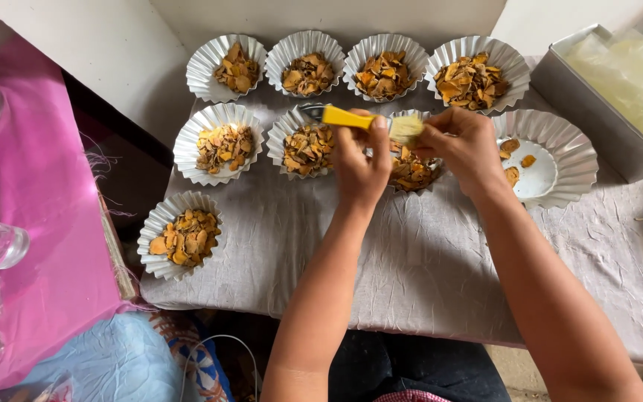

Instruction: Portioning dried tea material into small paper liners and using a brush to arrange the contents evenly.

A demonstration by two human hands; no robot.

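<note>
1. Brush [370, 121] – yellow handle with pale bristles, upper centre of the frame, held level above the middle row of dishes. Judged light and rigid in the handle, soft and springy at the bristle end; best gripped along the handle, leaving the bristles free
2. Left hand [359, 167] – centre of the frame, closed around the yellow handle with fingers curled over it; the handle's far end pokes out to the left of the fist
3. Right hand [464, 145] – just right of the left one, fingers pinched together on the bristle tuft; it carries nothing else that can be seen
4. Fluted foil dishes – nine in view, silver, crimped rims: four across the top, four in the middle row, one alone at lower left [180, 237]. Judged very light, thin and easily dented; lift from beneath or by opposite rims rather than by squeezing
5. Dried orange-yellow slices [470, 80] – heaped in eight dishes; judged brittle, light, liable to scatter if a dish is knocked
6. Near-empty dish [552, 160] – right of the middle row, just beside the right hand, holding only a few slices
7. Grey crumpled cloth [426, 260] – covers the work surface beneath all the dishes
8. Metal tray [597, 112] – upper right, holding a clear plastic wrap
9. Pink cloth [39, 223] – left edge, with glass jars partly in view
</note>
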